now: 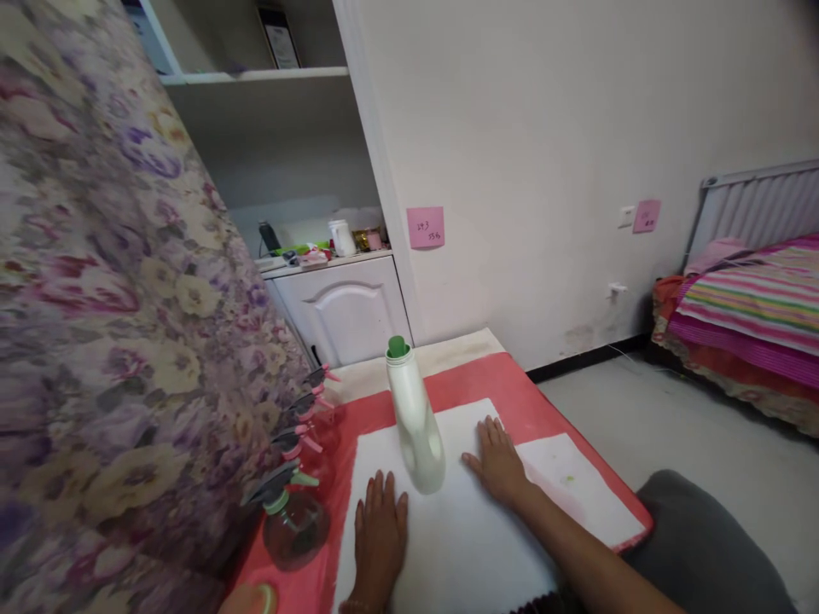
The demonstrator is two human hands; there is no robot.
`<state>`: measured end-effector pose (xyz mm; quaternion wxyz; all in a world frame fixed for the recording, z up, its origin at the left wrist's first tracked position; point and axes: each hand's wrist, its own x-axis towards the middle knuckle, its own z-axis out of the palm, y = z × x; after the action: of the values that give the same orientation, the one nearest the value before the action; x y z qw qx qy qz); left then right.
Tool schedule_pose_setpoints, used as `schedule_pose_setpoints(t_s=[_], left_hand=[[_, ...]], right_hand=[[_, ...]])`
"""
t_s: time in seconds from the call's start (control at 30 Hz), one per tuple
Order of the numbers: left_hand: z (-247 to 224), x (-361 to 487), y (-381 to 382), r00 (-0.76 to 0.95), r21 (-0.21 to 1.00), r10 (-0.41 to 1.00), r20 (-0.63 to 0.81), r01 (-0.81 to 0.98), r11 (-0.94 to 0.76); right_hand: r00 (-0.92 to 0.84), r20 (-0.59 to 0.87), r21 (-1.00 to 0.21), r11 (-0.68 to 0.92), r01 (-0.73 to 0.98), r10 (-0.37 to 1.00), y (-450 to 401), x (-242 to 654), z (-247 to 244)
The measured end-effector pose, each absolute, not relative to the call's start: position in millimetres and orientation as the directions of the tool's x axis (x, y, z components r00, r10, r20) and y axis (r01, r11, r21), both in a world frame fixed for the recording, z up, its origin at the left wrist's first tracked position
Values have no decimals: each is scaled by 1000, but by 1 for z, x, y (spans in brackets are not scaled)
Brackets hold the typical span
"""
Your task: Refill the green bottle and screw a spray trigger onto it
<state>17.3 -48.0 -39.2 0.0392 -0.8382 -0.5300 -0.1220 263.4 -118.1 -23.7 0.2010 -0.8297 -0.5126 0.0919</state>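
A tall pale-green plastic bottle (419,426) with a green spout in its uncapped neck stands upright on a white sheet (473,546). My left hand (380,529) lies flat on the sheet to the left of the bottle, fingers stretched out. On the bottle's other side, my right hand (496,460) rests palm down on the sheet, its fingers spread a little. Neither hand touches the bottle, and both hold nothing.
Several spray bottles (294,529) line the left side of the red-covered table (473,371), beside a floral curtain (159,341). A second white sheet (589,486) lies at the right. Behind are a cabinet (351,311) and a bed (755,315).
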Motion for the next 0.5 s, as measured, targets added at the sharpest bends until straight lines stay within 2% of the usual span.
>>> schedule_pose_setpoints(t_s=[0.27, 0.5], left_hand=[[-26, 49, 23, 287, 50, 923, 258, 950, -310], [-53, 47, 50, 330, 7, 870, 367, 934, -358]], right_hand=[[445, 87, -374, -384, 844, 891, -67, 270, -34], [451, 150, -278, -401, 873, 880, -48, 279, -71]])
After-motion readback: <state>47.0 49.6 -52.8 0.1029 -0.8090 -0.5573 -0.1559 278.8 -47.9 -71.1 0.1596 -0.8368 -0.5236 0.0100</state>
